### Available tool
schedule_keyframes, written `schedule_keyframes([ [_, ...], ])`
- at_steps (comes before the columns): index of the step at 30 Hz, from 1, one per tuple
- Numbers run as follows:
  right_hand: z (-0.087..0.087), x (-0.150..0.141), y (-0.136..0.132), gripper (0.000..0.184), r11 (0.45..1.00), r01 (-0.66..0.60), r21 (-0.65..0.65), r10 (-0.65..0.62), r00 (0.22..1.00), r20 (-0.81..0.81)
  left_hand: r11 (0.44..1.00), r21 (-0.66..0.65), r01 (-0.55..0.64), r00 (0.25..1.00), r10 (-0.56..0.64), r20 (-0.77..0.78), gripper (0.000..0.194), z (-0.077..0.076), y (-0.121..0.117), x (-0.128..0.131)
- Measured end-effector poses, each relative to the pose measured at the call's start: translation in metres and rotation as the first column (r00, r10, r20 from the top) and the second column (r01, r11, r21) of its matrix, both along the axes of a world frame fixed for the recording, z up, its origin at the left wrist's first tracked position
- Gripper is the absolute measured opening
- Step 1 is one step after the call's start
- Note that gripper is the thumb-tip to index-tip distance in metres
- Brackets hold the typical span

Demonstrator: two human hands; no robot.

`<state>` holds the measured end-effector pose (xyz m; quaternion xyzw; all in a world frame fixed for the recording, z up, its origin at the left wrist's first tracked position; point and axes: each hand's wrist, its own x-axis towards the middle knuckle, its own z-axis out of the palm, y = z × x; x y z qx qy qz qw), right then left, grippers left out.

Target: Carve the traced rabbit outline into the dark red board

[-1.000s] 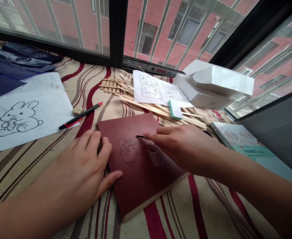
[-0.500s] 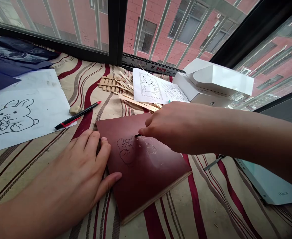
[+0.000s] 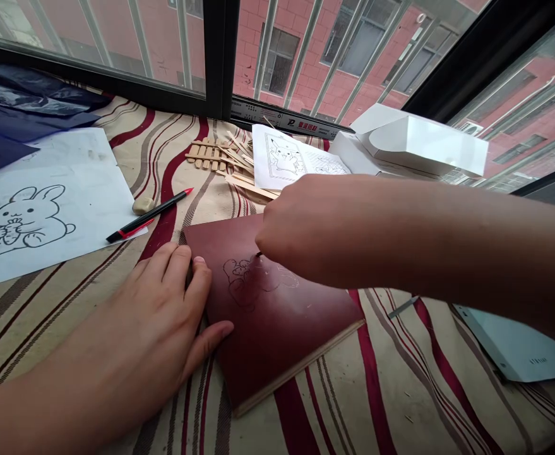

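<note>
A dark red board (image 3: 296, 341) lies at an angle on the striped cloth, with a rabbit outline (image 3: 239, 278) marked on its surface. My left hand (image 3: 163, 316) rests along the board's left edge, fingers spread and thumb on its face. Closed above the drawing, my right hand (image 3: 296, 234) grips a thin dark-tipped tool (image 3: 259, 254). Only the tool's tip shows, at the drawing's upper part; its kind is hidden by the fist. To the left is a paper (image 3: 88, 164) with a black-line rabbit holding a carrot.
A black pen with red parts (image 3: 149, 215) and a beige eraser-like lump (image 3: 143, 205) lie beside the paper. Behind the board are wooden sticks (image 3: 206, 155), printed drawings (image 3: 277, 158) and a white box (image 3: 423, 145). Dark blue sheets (image 3: 35, 107) lie at back left, a pale blue item (image 3: 518, 347) at right.
My right hand has turned and its forearm has swung slightly, covering more of the drawing and the tool. The tip has barely moved. My left hand stays on the board's edge.
</note>
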<state>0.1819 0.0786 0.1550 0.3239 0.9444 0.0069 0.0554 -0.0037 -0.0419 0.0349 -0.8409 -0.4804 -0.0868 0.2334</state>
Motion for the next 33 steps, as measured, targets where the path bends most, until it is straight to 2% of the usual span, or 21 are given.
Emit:
schedule_keyframes([
  [1, 0.002, -0.002, 0.001, 0.041, 0.999, -0.045, -0.003, 0.045, 0.994, 0.1, 1.0, -0.004, 0.01, 1.0, -0.01, -0.008, 0.064, 0.002, 0.001, 0.0],
  [3, 0.006, -0.004, 0.002, 0.035, 0.981, -0.192, -0.021, 0.187, 0.916, 0.354, 0.999, -0.013, 0.03, 0.999, -0.03, -0.02, 0.066, 0.004, 0.002, 0.0],
  [5, 0.008, -0.006, 0.001, 0.021, 0.955, -0.298, -0.001, 0.265, 0.847, 0.461, 0.999, -0.02, 0.031, 0.999, -0.031, -0.02, 0.067, 0.006, 0.002, 0.0],
  [7, 0.008, -0.006, 0.001, 0.017, 0.952, -0.307, 0.018, 0.26, 0.834, 0.487, 1.0, -0.026, 0.018, 1.0, -0.018, -0.017, 0.067, 0.007, 0.002, 0.0],
  [10, 0.005, -0.001, 0.006, 0.021, 0.981, -0.191, 0.017, 0.157, 0.851, 0.501, 1.0, -0.023, 0.003, 1.0, -0.004, -0.026, 0.067, 0.006, 0.001, 0.001],
  [14, -0.003, 0.015, 0.014, 0.029, 0.983, -0.092, -0.162, 0.141, 0.935, 0.327, 0.999, -0.048, -0.007, 0.999, 0.005, -0.054, 0.067, 0.006, 0.002, -0.001],
  [16, -0.007, 0.023, 0.011, 0.027, 0.98, -0.033, -0.198, 0.085, 0.962, 0.26, 0.998, -0.063, -0.025, 0.998, 0.021, -0.065, 0.065, 0.005, 0.002, -0.002],
  [19, -0.011, 0.03, 0.001, 0.025, 0.969, 0.132, -0.208, -0.079, 0.966, 0.246, 0.996, -0.074, -0.047, 0.997, 0.042, -0.07, 0.062, 0.002, 0.001, -0.004],
  [21, -0.011, 0.033, -0.004, 0.03, 0.943, 0.219, -0.249, -0.182, 0.97, 0.162, 0.996, -0.058, -0.066, 0.996, 0.063, -0.06, 0.063, -0.001, 0.0, -0.004],
  [24, -0.009, 0.043, -0.002, 0.053, 0.899, 0.29, -0.329, -0.313, 0.949, -0.019, 0.995, -0.045, -0.085, 0.996, 0.083, -0.04, 0.065, -0.007, -0.001, -0.003],
  [26, -0.008, 0.051, 0.002, 0.055, 0.874, 0.306, -0.376, -0.354, 0.933, -0.063, 0.996, -0.049, -0.076, 0.997, 0.075, -0.029, 0.066, -0.008, -0.001, -0.004],
  [29, -0.012, 0.065, 0.006, 0.035, 0.886, 0.259, -0.386, -0.311, 0.947, -0.08, 0.998, -0.029, -0.05, 0.999, 0.049, -0.022, 0.066, -0.008, 0.0, -0.004],
  [31, -0.018, 0.073, 0.005, 0.026, 0.938, 0.164, -0.305, -0.205, 0.973, -0.105, 0.999, -0.028, -0.033, 0.999, 0.033, -0.025, 0.064, -0.007, 0.0, -0.004],
  [33, -0.026, 0.081, 0.003, 0.029, 0.976, 0.05, -0.213, -0.081, 0.987, -0.138, 0.998, -0.039, -0.042, 0.999, 0.041, -0.014, 0.063, -0.008, 0.0, -0.004],
])
